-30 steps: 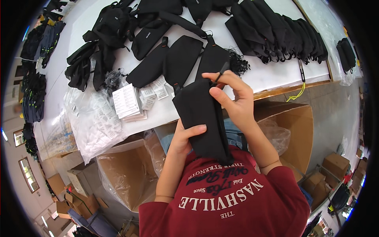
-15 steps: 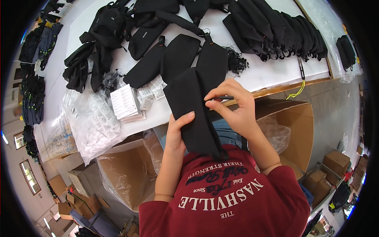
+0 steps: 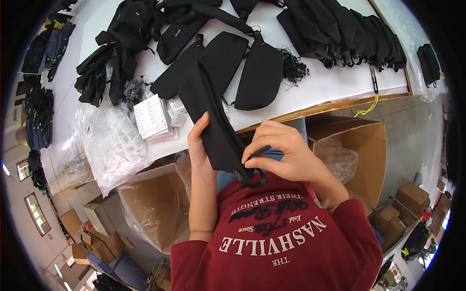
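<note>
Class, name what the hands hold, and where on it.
A black pouch: left hand grips its long side edge, right hand pinches its lower end.

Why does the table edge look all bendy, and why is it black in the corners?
In the head view, the fisheye lens curves the straight table edge and leaves a black ring around the round picture; light is even and soft, with the left hand, right hand and black pouch sharp, not blurred.

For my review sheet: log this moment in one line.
left hand: holds black pouch | right hand: pinches its cord | white table beyond
</note>
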Demonstrator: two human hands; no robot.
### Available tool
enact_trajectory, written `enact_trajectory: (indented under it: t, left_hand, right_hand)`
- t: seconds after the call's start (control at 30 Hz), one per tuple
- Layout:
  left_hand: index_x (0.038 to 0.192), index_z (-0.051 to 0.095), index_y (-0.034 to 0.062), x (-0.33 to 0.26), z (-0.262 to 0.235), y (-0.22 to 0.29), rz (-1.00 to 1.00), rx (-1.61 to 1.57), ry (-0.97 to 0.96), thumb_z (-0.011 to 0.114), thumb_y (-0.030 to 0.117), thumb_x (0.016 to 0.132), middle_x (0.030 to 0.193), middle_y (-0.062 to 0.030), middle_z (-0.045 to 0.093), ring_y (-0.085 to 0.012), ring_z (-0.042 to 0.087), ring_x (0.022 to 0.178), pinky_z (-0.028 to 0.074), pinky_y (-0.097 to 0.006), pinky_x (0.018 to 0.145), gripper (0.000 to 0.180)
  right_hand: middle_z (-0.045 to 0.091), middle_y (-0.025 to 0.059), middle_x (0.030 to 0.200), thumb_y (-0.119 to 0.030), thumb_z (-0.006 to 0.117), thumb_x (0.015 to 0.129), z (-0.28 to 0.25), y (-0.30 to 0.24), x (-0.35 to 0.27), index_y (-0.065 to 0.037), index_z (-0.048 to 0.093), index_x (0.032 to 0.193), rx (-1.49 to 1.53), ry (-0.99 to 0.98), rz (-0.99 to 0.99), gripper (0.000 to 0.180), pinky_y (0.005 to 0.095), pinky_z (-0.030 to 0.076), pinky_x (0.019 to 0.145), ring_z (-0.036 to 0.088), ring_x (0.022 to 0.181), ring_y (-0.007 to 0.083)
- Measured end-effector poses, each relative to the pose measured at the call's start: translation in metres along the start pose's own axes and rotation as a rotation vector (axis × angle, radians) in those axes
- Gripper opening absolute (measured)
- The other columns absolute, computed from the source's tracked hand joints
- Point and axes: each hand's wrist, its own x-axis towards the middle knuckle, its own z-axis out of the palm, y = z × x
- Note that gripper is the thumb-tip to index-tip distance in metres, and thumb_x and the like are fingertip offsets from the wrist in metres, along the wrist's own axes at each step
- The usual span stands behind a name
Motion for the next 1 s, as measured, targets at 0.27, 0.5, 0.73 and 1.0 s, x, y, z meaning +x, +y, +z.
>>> enact_trajectory:
  t: [0.27,0.5,0.73,1.0]
  left_hand:
    - [0.088,0.053,0.0027,0.001,0.001,0.000,0.003,0.011,0.023,0.057,0.015,0.091,0.081,-0.0002,0.047,-0.0099,0.035,0.066,0.035,-0.024,0.060,0.014]
    - [0.114,0.056,-0.0028,-0.007,-0.003,0.006,0.151,0.264,0.187,0.063,0.011,0.083,0.101,-0.0123,0.065,-0.0226,0.066,0.087,0.056,-0.033,0.077,0.034]
    - [0.109,0.059,-0.0051,-0.017,0.028,-0.008,0.076,0.738,0.149,0.074,0.007,0.072,0.098,-0.0109,0.065,-0.0187,0.065,0.086,0.053,-0.029,0.077,0.041]
    - [0.117,0.056,-0.0032,-0.013,0.022,-0.016,0.173,0.645,0.244,0.066,0.015,0.086,0.108,-0.0112,0.063,-0.0180,0.062,0.096,0.050,-0.029,0.084,0.037]
  right_hand:
    - [0.057,0.0025,0.067,-0.006,0.075,0.070,-0.001,-0.003,-0.003,-0.007,0.069,0.077,-0.032,-0.041,0.000,0.010,0.0302,0.041,0.063,0.050,0.070,0.0193]
    - [0.060,0.0071,0.106,-0.018,0.074,0.074,-0.008,-0.001,0.000,-0.011,0.070,0.098,-0.155,0.043,-0.021,0.025,0.0338,0.041,0.086,0.053,0.098,0.0252]
    - [0.042,0.0081,0.138,-0.041,0.063,0.081,-0.030,0.015,0.030,-0.024,0.062,0.122,-0.921,0.341,-0.142,0.045,0.0454,0.024,0.105,0.036,0.126,0.0317]
    - [0.045,0.0110,0.137,-0.045,0.070,0.072,-0.010,0.004,0.005,-0.023,0.060,0.126,-0.767,0.023,-0.188,0.059,0.0441,0.024,0.106,0.038,0.127,0.0307]
